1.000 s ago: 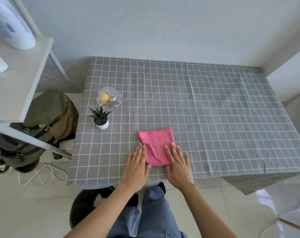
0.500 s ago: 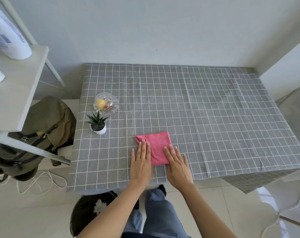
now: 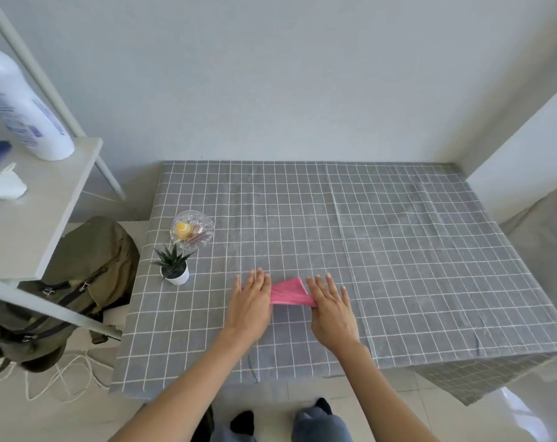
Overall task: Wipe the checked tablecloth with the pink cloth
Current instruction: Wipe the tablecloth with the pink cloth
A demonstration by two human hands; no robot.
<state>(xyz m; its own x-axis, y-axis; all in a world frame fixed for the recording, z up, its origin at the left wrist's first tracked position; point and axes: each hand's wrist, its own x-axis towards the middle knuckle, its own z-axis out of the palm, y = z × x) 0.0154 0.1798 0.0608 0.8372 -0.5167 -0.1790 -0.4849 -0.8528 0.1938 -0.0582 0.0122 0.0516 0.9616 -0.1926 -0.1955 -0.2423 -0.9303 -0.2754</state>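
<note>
The pink cloth looks bunched and stretched into a narrow, creased strip between your two hands, lying near the middle of the near half of the bench, its left end under your left hand and its right end running to the thumb side of your right hand. Your left grip is flat, fingers straight and together, palm down on the cloth's left end. Your right hand also has straight fingers spread on the surface; whether its thumb pinches the cloth's end you cannot tell from here. The checked tablecloth is grey with thin white lines, covers the whole bench, shows a lengthwise crease right of centre and hangs over the near right corner. On its left side stand a small potted plant in a white pot and, just beyond it, a glass bowl with something yellow inside. To the left is a white shelf holding a large white bottle, with an olive backpack on the floor beneath. A plain pale wall backs the bench.
</note>
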